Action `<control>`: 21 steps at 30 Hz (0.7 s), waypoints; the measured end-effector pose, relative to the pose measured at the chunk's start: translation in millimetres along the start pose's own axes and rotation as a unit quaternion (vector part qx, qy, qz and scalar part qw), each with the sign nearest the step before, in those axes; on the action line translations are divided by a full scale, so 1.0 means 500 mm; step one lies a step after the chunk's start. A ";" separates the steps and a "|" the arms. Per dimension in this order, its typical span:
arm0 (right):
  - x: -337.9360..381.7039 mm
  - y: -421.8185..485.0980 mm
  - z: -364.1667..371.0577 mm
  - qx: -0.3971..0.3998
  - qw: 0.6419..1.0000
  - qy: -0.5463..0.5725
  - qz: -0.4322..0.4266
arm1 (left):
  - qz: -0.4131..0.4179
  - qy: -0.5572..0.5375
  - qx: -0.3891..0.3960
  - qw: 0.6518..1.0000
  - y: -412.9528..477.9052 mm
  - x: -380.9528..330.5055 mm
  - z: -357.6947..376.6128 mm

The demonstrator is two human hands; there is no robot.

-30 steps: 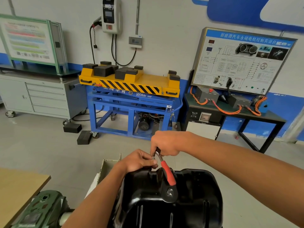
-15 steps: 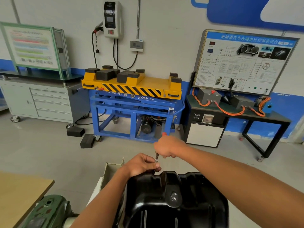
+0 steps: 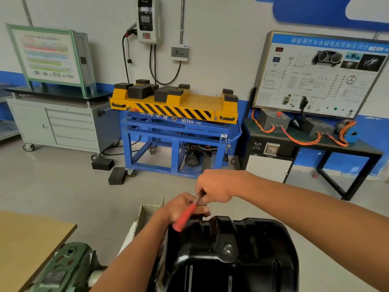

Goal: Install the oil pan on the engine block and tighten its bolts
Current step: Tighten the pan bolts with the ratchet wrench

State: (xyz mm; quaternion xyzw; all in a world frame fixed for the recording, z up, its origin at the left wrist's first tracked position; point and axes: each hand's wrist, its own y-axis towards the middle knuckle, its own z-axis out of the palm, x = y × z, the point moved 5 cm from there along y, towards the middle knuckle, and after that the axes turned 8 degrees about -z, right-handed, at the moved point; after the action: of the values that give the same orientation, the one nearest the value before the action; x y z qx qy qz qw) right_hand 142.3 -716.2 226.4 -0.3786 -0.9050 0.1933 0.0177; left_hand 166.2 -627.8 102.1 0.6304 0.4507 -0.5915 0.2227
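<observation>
Since a moment ago, the red handle of your wrench (image 3: pixel 186 216) has swung round. It now sticks out toward 7 o'clock and lies across your left hand (image 3: pixel 181 204). Your right hand (image 3: pixel 214 186) grips the top of the wrench, just past the left one, at 12 o'clock. The fingers of your left hand curl round the low end of the wrench, right at the far rim of the oil pan (image 3: pixel 231 260). The bolt under them is hidden, so you cannot tell how far in it is. The black oil pan sits close to you at 6 o'clock, and both hands meet at its far rim. The wrench runs from 1 o'clock down to 7 o'clock. The next move is likely a swing of that handle, and your right hand looks best placed to do it while the left holds the tool on the bolt.
</observation>
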 end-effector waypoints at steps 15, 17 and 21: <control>-0.048 0.010 0.042 -0.080 0.950 0.226 0.202 | 0.003 0.014 0.002 1.000 0.002 -0.003 0.006; -0.058 0.010 0.048 -0.081 0.932 0.271 0.228 | 0.003 0.015 0.003 1.000 0.003 -0.005 0.006; -0.073 0.010 0.078 -0.069 0.871 0.396 0.282 | 0.003 0.017 0.007 1.000 0.004 -0.005 0.009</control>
State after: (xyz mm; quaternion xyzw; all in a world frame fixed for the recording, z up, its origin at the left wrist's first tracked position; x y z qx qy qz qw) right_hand 164.8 -751.4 192.7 -0.6626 -0.6880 -0.0392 0.2932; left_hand 165.5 -633.2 103.3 0.6430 0.4487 -0.5832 0.2122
